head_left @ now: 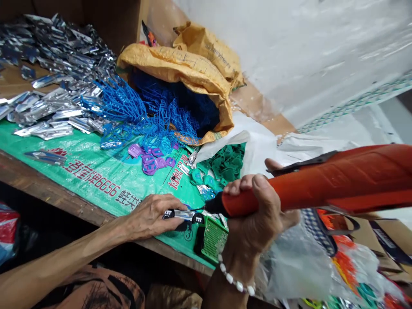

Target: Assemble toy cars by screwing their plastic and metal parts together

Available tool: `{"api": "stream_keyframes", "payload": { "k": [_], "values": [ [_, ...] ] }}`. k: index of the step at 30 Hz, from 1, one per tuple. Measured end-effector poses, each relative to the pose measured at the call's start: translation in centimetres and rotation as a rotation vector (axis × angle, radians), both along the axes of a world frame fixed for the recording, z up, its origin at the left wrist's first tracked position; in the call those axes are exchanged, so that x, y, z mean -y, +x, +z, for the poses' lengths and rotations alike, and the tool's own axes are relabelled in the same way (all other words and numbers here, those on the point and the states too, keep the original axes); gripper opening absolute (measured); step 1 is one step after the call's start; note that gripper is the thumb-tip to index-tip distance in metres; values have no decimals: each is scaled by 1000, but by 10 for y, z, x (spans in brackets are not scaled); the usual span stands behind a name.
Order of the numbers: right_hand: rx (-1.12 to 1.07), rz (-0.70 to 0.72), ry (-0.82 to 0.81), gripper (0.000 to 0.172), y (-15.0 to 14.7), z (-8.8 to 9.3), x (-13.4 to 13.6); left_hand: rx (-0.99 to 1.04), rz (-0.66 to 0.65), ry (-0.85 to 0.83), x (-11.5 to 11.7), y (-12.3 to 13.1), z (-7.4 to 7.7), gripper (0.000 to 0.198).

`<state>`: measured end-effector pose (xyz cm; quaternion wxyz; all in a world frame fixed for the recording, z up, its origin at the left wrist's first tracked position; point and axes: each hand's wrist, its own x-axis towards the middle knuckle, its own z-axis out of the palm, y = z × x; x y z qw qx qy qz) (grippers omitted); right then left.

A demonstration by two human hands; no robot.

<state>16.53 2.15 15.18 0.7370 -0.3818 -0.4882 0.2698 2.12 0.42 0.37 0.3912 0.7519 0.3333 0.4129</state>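
My left hand point(149, 216) rests at the table's front edge, its thumb and fingers closed on a small silver toy piece point(182, 214) with black, wheel-like round ends. My right hand point(257, 206) is wrapped round a large red power screwdriver point(334, 180), held nearly level. The tool's black nose and thin bit point left and meet or nearly meet the right end of the toy piece; exact contact is too small to tell. Just right of the piece stands a small green mesh basket point(215, 238), partly behind my right wrist.
Silver parts point(64, 56) are heaped at the left. A yellow woven sack point(180, 64) spills blue plastic frames point(125, 103). Purple pieces point(149, 159) and green pieces point(227, 163) lie on the green printed sheet point(86, 171). Clear plastic bags point(299, 262) and cardboard boxes point(386, 244) are at the right.
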Motion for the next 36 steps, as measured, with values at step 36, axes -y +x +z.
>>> {"api": "stream_keyframes", "payload": {
  "k": [36],
  "values": [
    [202, 216, -438, 37, -107, -123, 3, 370, 939, -30, -12, -78, 11, 31]
  ]
}}
